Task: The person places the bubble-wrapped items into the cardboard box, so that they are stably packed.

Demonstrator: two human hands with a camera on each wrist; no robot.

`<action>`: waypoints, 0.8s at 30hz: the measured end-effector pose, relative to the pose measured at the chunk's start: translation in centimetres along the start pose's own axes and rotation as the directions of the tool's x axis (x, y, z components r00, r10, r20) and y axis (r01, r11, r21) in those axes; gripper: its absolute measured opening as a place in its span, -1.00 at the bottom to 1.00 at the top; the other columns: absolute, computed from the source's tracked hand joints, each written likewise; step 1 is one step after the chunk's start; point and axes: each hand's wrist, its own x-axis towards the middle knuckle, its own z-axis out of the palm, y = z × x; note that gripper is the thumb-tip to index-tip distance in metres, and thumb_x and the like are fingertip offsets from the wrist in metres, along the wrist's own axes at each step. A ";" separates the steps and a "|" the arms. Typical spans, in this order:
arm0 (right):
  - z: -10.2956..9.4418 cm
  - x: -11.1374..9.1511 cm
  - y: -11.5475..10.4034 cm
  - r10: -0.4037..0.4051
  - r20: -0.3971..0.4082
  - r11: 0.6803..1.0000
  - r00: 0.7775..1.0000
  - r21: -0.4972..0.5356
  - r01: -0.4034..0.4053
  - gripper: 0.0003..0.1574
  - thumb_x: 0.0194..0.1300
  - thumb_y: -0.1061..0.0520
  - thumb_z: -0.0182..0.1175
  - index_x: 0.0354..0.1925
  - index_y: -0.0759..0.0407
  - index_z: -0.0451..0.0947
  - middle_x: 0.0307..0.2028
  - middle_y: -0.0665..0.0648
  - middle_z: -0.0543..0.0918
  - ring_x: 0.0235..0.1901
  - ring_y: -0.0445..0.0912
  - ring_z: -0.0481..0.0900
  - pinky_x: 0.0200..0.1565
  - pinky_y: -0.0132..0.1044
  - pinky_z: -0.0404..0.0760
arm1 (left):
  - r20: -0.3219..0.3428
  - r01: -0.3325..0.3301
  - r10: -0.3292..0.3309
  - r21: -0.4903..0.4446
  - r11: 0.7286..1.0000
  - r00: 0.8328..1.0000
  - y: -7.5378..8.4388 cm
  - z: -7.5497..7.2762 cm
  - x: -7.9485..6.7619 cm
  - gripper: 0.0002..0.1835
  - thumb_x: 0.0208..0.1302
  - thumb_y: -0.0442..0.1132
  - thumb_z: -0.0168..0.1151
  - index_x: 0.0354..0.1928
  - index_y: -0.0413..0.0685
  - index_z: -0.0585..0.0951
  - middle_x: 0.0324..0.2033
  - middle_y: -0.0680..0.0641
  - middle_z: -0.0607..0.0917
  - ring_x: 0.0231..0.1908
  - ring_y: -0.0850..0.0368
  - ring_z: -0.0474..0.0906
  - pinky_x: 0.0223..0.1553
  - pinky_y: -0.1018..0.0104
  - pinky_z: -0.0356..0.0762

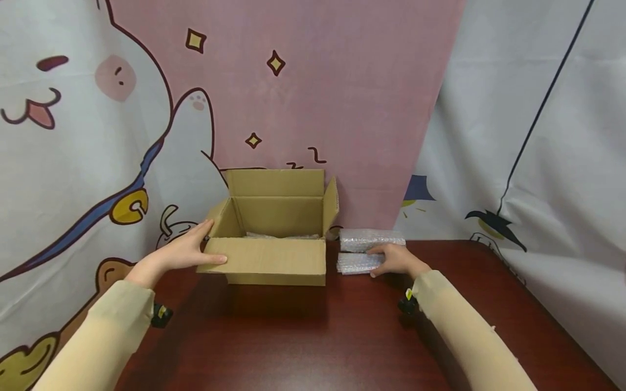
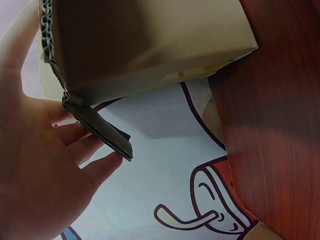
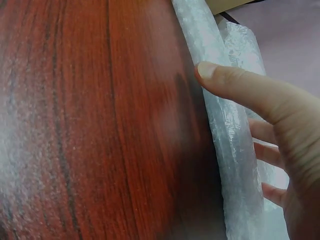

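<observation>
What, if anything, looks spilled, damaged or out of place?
Nothing stands out: the open cardboard box stands upright on the table, two bubble-wrap bundles lie beside it, and I see no spill or obvious damage.

Reddish wood-grain table (image 1: 293, 336); on it open cardboard box (image 1: 274, 258), two bubble-wrap bundles (image 1: 359, 240).

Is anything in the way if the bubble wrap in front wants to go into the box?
Yes, a bit: the right flap of the cardboard box sticks up between the front bubble wrap and the opening. Going up over that flap, nothing visible blocks it.
</observation>
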 end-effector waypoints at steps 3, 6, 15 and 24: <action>0.0 0.0 0.0 0.003 0.000 1.000 1.000 -0.016 -0.003 -0.21 -0.15 -0.15 0.55 0.09 0.07 0.65 0.08 0.15 0.62 0.05 0.11 0.55 0.05 0.09 0.48 | 0.001 -0.001 0.001 -0.001 1.000 1.000 0.0 -0.1 0.1 0.25 0.10 0.23 0.35 0.48 -0.40 -0.15 0.43 -0.48 -0.12 0.40 -0.44 -0.18 0.26 -0.37 -0.04; 0.0 0.0 0.1 -0.008 -0.004 1.000 1.000 -0.022 0.008 -0.22 -0.14 -0.13 0.56 0.09 0.06 0.65 0.06 0.15 0.64 0.04 0.11 0.56 0.03 0.09 0.49 | 0.001 -0.004 0.004 0.002 1.000 1.000 0.0 -0.1 0.1 0.24 0.10 0.23 0.35 0.48 -0.40 -0.15 0.43 -0.48 -0.12 0.40 -0.45 -0.18 0.26 -0.38 -0.04; -0.2 -0.1 0.2 0.022 0.010 0.999 1.000 0.041 -0.022 -0.25 -0.12 -0.09 0.56 0.09 0.04 0.65 0.07 0.13 0.63 0.07 0.08 0.53 0.06 0.05 0.49 | 0.002 0.003 -0.003 -0.001 1.000 1.000 0.2 -0.2 0.3 0.25 0.10 0.24 0.35 0.48 -0.39 -0.15 0.43 -0.49 -0.12 0.40 -0.45 -0.18 0.26 -0.38 -0.05; -1.1 -0.6 -0.1 0.041 0.014 0.997 0.999 0.061 -0.042 -0.30 -0.09 -0.10 0.55 0.08 -0.01 0.66 0.08 0.13 0.63 0.05 0.05 0.55 0.02 0.02 0.52 | 0.005 0.003 -0.003 0.000 1.000 1.000 0.1 -0.2 0.2 0.24 0.10 0.23 0.36 0.48 -0.39 -0.15 0.43 -0.49 -0.12 0.40 -0.45 -0.19 0.26 -0.38 -0.05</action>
